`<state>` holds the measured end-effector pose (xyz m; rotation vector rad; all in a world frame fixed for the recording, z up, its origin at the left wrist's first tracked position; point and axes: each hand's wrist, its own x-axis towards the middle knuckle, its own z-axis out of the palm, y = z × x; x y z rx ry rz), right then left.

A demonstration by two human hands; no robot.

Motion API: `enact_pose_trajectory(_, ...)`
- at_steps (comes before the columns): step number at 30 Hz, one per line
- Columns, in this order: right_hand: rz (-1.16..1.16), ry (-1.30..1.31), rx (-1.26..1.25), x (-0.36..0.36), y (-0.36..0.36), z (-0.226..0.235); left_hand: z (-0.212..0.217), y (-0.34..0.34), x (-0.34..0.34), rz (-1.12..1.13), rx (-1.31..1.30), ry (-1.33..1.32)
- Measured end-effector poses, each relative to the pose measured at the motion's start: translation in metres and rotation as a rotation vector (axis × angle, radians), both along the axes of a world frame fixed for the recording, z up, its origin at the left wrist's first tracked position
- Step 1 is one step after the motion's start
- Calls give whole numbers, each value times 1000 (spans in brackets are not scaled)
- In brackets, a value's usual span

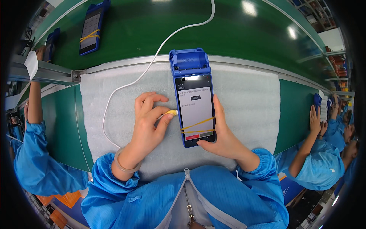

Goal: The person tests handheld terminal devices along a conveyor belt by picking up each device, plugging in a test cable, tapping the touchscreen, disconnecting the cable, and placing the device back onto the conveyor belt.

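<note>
A green conveyor belt [152, 26] is seen running across the far side of the station, beyond the white foam mat [248, 99] that is taken here as the landmark. The mat is laid on the green bench top [61, 122], which extends past it on both sides. A blue handheld payment terminal [193, 97] is found lying on the mat's middle, printer end pointing toward the belt, screen lit, with a yellow rubber band [198, 126] crossed over the lower part of the screen. The right hand [225, 137] is wrapped around the terminal's near right edge, the thumb pressed at the bottom corner and the fingers laid along the side. The left hand [146, 122] is rested on the mat just left of the terminal, and a yellow-tipped cable plug [171, 113] is pinched between thumb and forefinger, held against the terminal's left edge. A white cable [126, 82] is traced from the plug in a loop over the mat's left part and away across the belt. A second blue terminal [91, 26] is noted on the belt, far left of the mat. Co-workers in blue sleeves are seen beyond both ends of the mat.
</note>
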<state>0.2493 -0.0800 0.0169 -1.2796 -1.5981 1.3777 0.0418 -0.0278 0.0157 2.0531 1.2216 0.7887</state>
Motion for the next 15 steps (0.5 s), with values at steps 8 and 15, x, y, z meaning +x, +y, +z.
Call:
enact_pose_trajectory(8,-76,-189,113,-11,-1,-1,0,1,-1,0,-7,0)
enact_pose_trajectory(15,-62,-52,-10,-8,-1,4,1,0,-1,5,-9,-9)
